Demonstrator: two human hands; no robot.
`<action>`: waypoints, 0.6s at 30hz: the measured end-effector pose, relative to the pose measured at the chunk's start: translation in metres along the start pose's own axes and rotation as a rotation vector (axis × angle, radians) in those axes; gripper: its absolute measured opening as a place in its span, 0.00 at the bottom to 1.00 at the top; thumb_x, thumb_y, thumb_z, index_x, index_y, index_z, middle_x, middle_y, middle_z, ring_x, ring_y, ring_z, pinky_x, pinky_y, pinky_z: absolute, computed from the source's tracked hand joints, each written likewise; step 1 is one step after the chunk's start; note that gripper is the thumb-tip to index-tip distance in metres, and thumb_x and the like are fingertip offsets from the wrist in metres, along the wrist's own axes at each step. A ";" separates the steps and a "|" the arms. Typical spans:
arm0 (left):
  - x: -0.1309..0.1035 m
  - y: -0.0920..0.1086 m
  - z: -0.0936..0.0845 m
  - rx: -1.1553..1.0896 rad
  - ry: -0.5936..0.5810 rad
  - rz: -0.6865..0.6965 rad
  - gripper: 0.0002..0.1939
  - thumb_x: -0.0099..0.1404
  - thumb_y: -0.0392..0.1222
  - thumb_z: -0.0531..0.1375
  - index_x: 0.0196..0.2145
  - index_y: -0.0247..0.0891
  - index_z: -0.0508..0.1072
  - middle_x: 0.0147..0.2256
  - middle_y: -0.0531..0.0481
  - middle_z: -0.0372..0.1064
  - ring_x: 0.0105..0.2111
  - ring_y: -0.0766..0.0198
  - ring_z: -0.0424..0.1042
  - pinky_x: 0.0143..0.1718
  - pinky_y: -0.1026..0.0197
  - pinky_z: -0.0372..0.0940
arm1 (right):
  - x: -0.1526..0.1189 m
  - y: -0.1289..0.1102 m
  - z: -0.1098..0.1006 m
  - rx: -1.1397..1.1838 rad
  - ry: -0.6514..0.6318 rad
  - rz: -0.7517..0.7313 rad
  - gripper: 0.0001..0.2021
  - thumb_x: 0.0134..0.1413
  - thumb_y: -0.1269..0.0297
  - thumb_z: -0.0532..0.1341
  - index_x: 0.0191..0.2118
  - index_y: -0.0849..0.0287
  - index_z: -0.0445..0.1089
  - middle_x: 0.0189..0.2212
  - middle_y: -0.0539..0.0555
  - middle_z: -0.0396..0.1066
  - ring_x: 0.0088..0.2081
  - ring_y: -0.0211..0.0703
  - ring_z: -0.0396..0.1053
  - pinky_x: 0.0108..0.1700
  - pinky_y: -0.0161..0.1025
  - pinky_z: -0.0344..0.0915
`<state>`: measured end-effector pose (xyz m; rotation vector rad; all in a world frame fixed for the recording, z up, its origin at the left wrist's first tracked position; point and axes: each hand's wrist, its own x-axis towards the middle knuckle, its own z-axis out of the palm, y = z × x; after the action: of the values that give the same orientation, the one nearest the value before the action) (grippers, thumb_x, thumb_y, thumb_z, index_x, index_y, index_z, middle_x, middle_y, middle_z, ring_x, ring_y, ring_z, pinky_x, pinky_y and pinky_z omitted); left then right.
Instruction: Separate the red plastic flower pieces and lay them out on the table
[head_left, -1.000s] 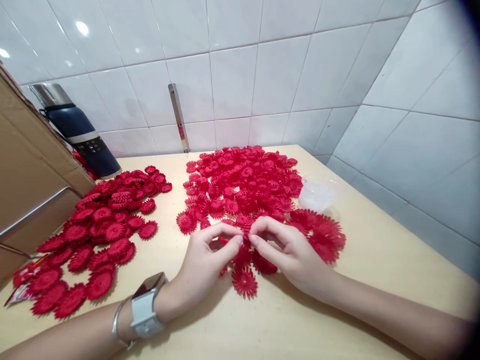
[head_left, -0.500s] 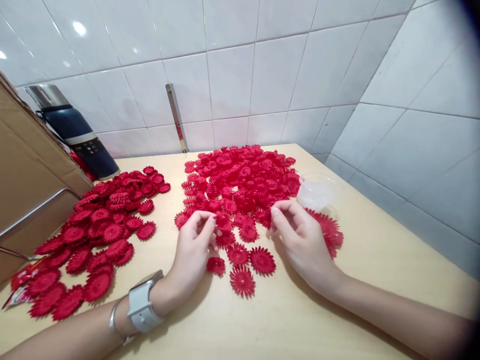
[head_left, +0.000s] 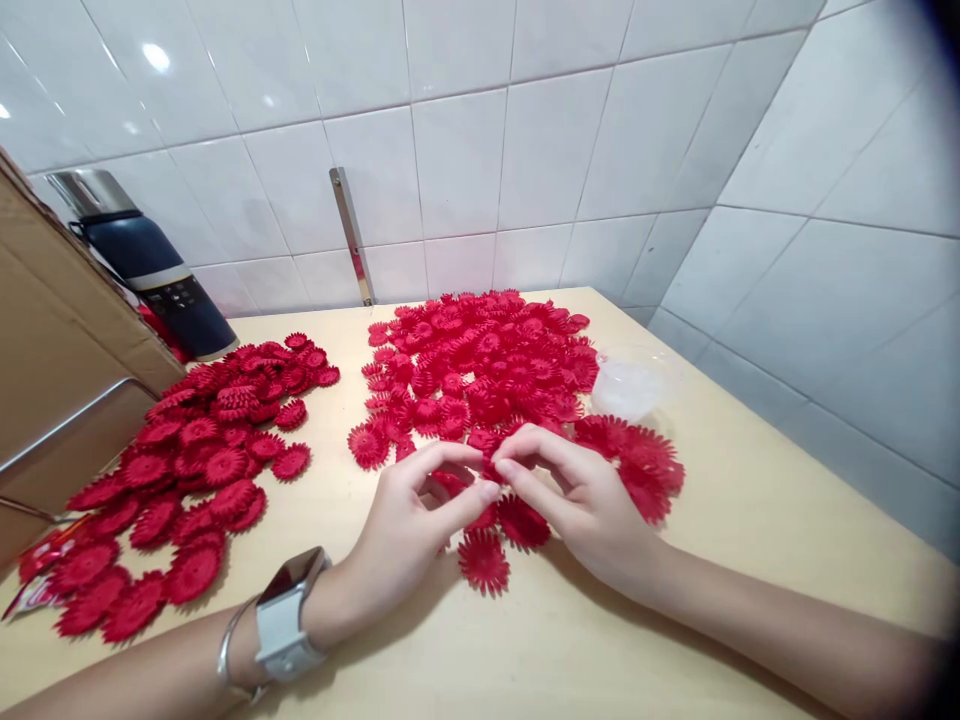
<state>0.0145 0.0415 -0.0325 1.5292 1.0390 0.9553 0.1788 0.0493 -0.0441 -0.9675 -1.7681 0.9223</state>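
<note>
My left hand (head_left: 424, 510), with a watch (head_left: 291, 615) and a bangle on its wrist, reaches in from the left. Its thumb and index finger curve apart, and nothing plainly sits between them. Close to those fingertips, my right hand (head_left: 585, 495) pinches thumb and index finger together; whatever they hold is too small and hidden to make out. Beneath both hands lie several loose red fringed flower discs, one flat toward me (head_left: 483, 562) and another (head_left: 523, 522) partly under the right hand. Behind them spreads a large heap of similar red discs (head_left: 487, 345).
A second pile of red discs (head_left: 199, 465) covers the table's left side, beside a cardboard box (head_left: 67, 330) and a dark flask (head_left: 154, 265). More large discs (head_left: 641, 465) lie right of my right hand, near a clear plastic piece (head_left: 626, 388). Tiled walls border the table.
Both hands have moved inward, so their fingertips are now close together over the loose discs. My left thumb and index finger have spread apart; the right still pinches.
</note>
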 end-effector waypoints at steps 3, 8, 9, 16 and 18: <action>0.001 -0.001 0.000 -0.075 -0.025 0.015 0.05 0.58 0.37 0.60 0.35 0.40 0.71 0.34 0.53 0.70 0.35 0.65 0.69 0.36 0.65 0.64 | -0.001 0.000 0.000 -0.050 -0.012 -0.085 0.06 0.56 0.70 0.54 0.31 0.58 0.66 0.26 0.50 0.66 0.29 0.37 0.64 0.30 0.34 0.61; 0.003 -0.001 0.000 -0.086 0.049 0.005 0.05 0.59 0.34 0.58 0.34 0.39 0.72 0.32 0.53 0.70 0.34 0.67 0.69 0.35 0.67 0.63 | -0.002 -0.001 0.001 -0.004 0.098 0.008 0.02 0.52 0.68 0.57 0.34 0.57 0.62 0.28 0.50 0.64 0.28 0.37 0.63 0.29 0.35 0.62; 0.003 0.000 0.000 -0.089 0.050 0.005 0.05 0.59 0.34 0.58 0.34 0.39 0.72 0.32 0.53 0.70 0.34 0.66 0.69 0.35 0.67 0.63 | -0.002 -0.002 0.002 0.008 0.121 0.046 0.05 0.50 0.68 0.58 0.35 0.57 0.61 0.29 0.50 0.63 0.28 0.37 0.63 0.28 0.35 0.62; 0.001 0.000 0.001 -0.068 0.031 -0.012 0.05 0.58 0.35 0.58 0.33 0.39 0.73 0.31 0.51 0.71 0.33 0.64 0.69 0.34 0.65 0.64 | 0.000 -0.008 0.001 -0.074 -0.131 0.094 0.04 0.55 0.69 0.53 0.32 0.58 0.64 0.24 0.48 0.64 0.23 0.36 0.61 0.24 0.33 0.57; 0.001 0.000 0.001 -0.060 0.046 -0.018 0.05 0.58 0.36 0.59 0.33 0.39 0.74 0.30 0.51 0.71 0.32 0.64 0.69 0.33 0.65 0.64 | 0.000 -0.008 0.001 -0.100 -0.125 0.090 0.06 0.55 0.69 0.52 0.30 0.59 0.64 0.21 0.47 0.61 0.21 0.34 0.57 0.22 0.33 0.54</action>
<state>0.0156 0.0418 -0.0323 1.4530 1.0456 1.0048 0.1764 0.0461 -0.0373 -1.0803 -1.9041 0.9773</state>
